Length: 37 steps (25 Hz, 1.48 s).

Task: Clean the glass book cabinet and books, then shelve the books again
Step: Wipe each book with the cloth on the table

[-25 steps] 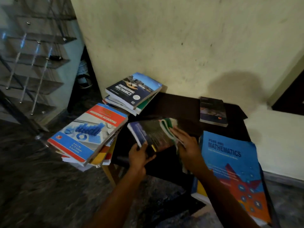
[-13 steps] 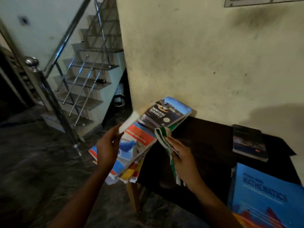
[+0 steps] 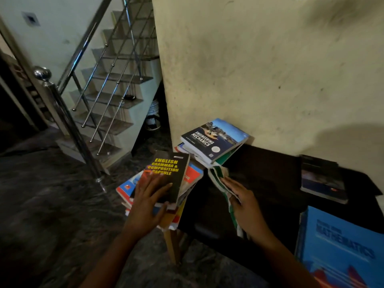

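A black book titled English Grammar & Composition [image 3: 166, 169] lies on top of the left stack of books [image 3: 194, 176], which juts over the edge of the dark table [image 3: 266, 183]. My left hand [image 3: 147, 202] rests flat on its cover with the fingers spread. My right hand [image 3: 243, 202] holds a green and white cloth [image 3: 216, 175] just above the table, right of that stack. Behind the stack, an Engineering Mechanics book [image 3: 214, 140] tops a second pile against the wall. No glass cabinet is in view.
A dark book [image 3: 322, 179] lies at the table's back right and a big blue Mathematics book [image 3: 340, 242] at its front right. A staircase with a steel railing [image 3: 62, 113] rises to the left. The floor in front is dark stone.
My left hand carried the black book from the table's middle to the left stack and laid it down cover up. My right hand kept the cloth. The view swung left.
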### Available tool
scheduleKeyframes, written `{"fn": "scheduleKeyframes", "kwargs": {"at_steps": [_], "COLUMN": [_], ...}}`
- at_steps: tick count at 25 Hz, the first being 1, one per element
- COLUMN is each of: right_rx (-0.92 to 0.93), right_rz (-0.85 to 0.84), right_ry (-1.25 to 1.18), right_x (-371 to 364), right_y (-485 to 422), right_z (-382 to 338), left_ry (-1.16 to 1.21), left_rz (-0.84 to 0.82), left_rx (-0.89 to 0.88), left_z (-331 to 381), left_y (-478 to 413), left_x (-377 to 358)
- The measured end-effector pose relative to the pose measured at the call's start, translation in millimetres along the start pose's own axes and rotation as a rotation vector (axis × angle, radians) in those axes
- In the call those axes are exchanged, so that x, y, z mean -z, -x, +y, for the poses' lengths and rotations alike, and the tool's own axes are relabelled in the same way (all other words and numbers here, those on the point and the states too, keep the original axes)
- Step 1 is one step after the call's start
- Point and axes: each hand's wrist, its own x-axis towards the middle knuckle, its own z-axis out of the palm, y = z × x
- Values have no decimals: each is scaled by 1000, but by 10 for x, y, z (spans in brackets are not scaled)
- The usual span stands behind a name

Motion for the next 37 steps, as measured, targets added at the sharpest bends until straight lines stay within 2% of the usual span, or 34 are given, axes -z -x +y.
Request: {"fn": "scheduleKeyframes", "kwargs": {"at_steps": [2,4,7,12,14,18,21,23,26,28,30,33,35,37], "right_rx": [-11,-36,-107,-263,-343,-466,-571,-636,-696,-692,-679,-550,-456,-381], "right_rz": [33,61,87,309,355,433,421,387,382,401,389,398,407,384], "right_ry": [32,119,258,385,418,434,459,459,460,454,449,423,413,400], "right_x": [325,712,1294,2147,2361,2638,2711,2693,2641,2622,2618,2612,2555,2436], "right_y": [9,47,140,267,330,315,319,367,385,321,213,40,-40,-86], "right_z": [41,156,313,702,861,1163,1486,1674,1795,1756,1667,1457,1315,1159], "left_ry": [132,302,567,938,959,756,471,432,663,710,884,1213,1479,1602], "left_rz": [64,18,-198,-637,-739,-916,-923,-902,-894,-875,-828,-773,-676,-550], "left_rx": [-48,-65,40,428,569,653,659,759,965,973,1003,1182,1179,1130], "left_z": [379,698,1113,1957,2226,2772,3045,3046,3004,3038,3098,3004,2844,2612], "left_y": [-194,-476,-1027,-1982,-2252,-2671,-2762,-2781,-2786,-2814,-2885,-2995,-2951,-2743], "left_x": [-79,-195,-486,-1445,-1973,-3170,-3697,-3926,-4165,-4196,-4128,-3704,-3255,-2660]}}
